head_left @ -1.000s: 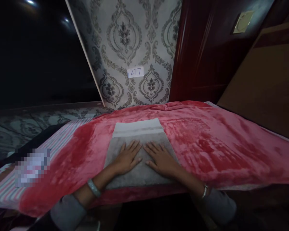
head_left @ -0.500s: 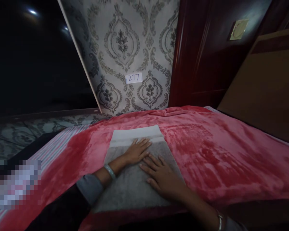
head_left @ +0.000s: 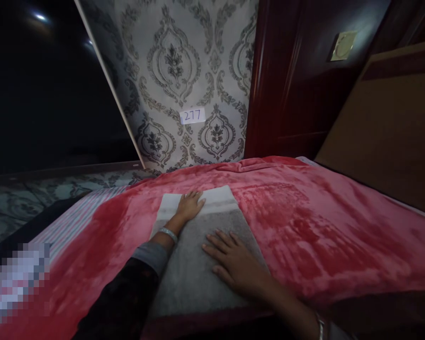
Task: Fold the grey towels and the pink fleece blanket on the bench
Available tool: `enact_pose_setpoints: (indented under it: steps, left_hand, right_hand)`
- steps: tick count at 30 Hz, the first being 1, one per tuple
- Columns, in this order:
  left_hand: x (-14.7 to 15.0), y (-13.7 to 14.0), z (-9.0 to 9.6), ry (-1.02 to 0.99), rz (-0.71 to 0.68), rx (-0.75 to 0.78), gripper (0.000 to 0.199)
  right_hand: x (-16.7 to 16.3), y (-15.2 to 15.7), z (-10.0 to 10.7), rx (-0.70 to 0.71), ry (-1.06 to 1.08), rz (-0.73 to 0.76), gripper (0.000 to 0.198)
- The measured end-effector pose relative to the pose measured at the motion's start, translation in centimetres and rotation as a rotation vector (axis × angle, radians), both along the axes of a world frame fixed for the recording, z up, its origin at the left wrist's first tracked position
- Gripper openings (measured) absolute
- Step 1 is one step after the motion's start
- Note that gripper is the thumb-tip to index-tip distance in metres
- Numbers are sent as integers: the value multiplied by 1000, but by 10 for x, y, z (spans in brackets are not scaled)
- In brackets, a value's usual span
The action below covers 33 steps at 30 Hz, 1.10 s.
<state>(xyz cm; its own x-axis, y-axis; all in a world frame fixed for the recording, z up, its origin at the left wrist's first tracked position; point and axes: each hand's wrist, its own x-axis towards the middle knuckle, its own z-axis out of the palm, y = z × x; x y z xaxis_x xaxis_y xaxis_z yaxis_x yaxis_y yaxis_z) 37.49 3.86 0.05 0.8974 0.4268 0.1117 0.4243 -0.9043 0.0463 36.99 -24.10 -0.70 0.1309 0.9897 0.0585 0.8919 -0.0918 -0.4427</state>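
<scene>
A grey towel-like cloth [head_left: 194,274] with a pale band at its far end lies flat on a red and pink plush blanket [head_left: 286,222]. Palm down, my left hand [head_left: 189,206] rests on the pale band near the cloth's far edge, its fingers stretched out. My right hand [head_left: 235,259] lies flat and spread on the right half of the grey part. Neither hand grips anything. Whether the cloth is one layer or folded, I cannot tell.
A dark screen [head_left: 49,94] stands at the left. Behind the blanket is a patterned wall with a paper label [head_left: 192,115] reading 277. A large brown panel [head_left: 389,127] leans at the right. Striped fabric [head_left: 78,226] shows along the blanket's left side.
My left hand has slid forward and slightly left, from the grey part onto the pale band, away from my right hand. My right hand has stayed nearly in place on the cloth.
</scene>
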Motion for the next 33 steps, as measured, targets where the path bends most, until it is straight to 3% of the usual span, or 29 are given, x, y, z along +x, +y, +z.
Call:
enact_pose_setpoints:
  steps: [5,10,15,20,22,27,33]
  left_hand:
    - [-26,0,11,10,42,25,57]
    - [-63,-1,10,33,27,60,59]
    - [-76,-5,0,23,96,76,61]
    - [-80,-1,-3,-43,250,41,59]
    - [-85,5,-3,-161,315,-58,55]
    - [-103,33,0,-560,491,-469,46]
    - [-115,57,7,-593,510,-762,34]
  right_hand:
    - [17,13,15,-14,-27,-1,58]
    - [56,67,30,67,-183,-220,60]
    - [85,96,5,32,-217,-340,62]
    - [110,76,-25,60,-144,-556,58]
    - [122,65,-30,131,-43,-588,57]
    - [143,49,-32,372,331,-637,45]
    - [159,57,-26,334,642,-705,40]
